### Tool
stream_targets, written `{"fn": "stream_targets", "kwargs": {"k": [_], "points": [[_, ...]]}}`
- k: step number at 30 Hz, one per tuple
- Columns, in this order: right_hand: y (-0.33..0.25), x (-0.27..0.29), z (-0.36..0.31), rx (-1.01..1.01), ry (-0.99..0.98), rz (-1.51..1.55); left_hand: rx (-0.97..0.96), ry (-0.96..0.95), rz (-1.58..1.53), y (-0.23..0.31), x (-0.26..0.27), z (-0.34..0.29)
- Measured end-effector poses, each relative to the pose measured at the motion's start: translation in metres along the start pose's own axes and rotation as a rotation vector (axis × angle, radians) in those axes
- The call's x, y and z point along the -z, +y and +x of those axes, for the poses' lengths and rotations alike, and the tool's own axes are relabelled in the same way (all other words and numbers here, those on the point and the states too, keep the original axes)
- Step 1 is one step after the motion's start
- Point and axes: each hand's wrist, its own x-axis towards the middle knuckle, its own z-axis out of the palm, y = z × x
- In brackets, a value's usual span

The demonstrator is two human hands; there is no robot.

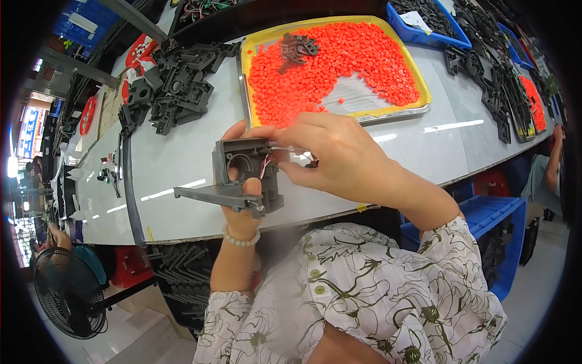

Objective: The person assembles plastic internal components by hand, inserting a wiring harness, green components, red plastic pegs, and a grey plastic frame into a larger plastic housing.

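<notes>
My left hand, a beaded bracelet at its wrist, is closed around a dark grey plastic housing above the white worktable. The housing has a round opening, and a long flat arm juts from it to the left. Thin red and white wires come out of its right side. My right hand pinches the wires just right of the housing; its fingertips partly hide them, and a small dark end shows beneath the fingers. Just beyond my hands lies a yellow tray of small red plastic pieces.
A grey plastic part rests on the red pieces. More grey housings are heaped at left. Blue bins and dark parts stand at far right. Below the table are a blue crate and a fan. Other people sit at both sides.
</notes>
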Motion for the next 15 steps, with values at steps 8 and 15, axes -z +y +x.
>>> {"fn": "stream_targets", "kwargs": {"k": [8, 15], "points": [[-0.0064, 0.0083, 0.0032, -0.025, -0.127, -0.002, -0.016, 0.062, 0.105, 0.002, -0.0054, -0.0041], [-0.0083, 0.0066, -0.0025, 0.106, -0.075, -0.113, -0.047, 0.077, 0.143, 0.0031, -0.0056, -0.0065]]}}
